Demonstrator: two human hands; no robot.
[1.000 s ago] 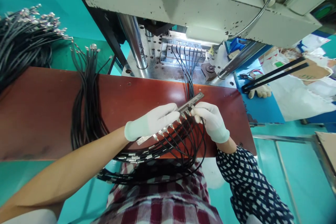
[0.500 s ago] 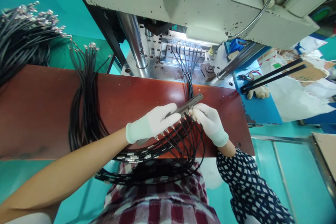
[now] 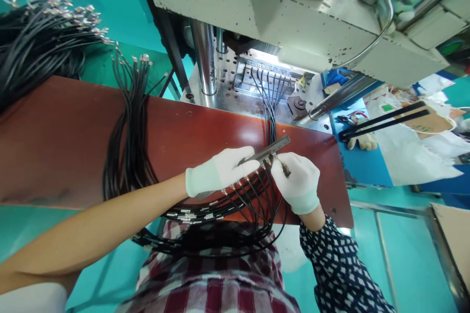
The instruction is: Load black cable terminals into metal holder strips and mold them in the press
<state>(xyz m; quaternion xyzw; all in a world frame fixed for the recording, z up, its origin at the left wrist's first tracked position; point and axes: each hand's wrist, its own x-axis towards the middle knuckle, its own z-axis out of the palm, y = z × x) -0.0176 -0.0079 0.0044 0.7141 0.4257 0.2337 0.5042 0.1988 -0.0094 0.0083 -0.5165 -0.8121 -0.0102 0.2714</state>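
My left hand (image 3: 235,168), in a white glove, is closed around a long, narrow grey metal bar (image 3: 276,146) held slantwise above the red-brown bench. Along the bar's near edge sits a row of small metal connectors (image 3: 247,179), with black cables (image 3: 253,200) curving down from them toward my lap. At the bar's right end my gloved right hand (image 3: 296,181) pinches a cable end (image 3: 282,163), with a thin metallic part and a dark spot showing between the fingers. The fingertips partly hide it.
A press (image 3: 279,24) with steel posts stands ahead; several cable ends lie in its lower die (image 3: 264,80). Black cable bundles rest on the bench (image 3: 176,142) and at far left (image 3: 40,44). To the right are black rods (image 3: 385,120) and a loose glove (image 3: 363,141).
My right hand has turned and shifted slightly down and right along the bar's end, exposing the piece in its fingers. My left hand keeps its grip. The whole view has shifted slightly.
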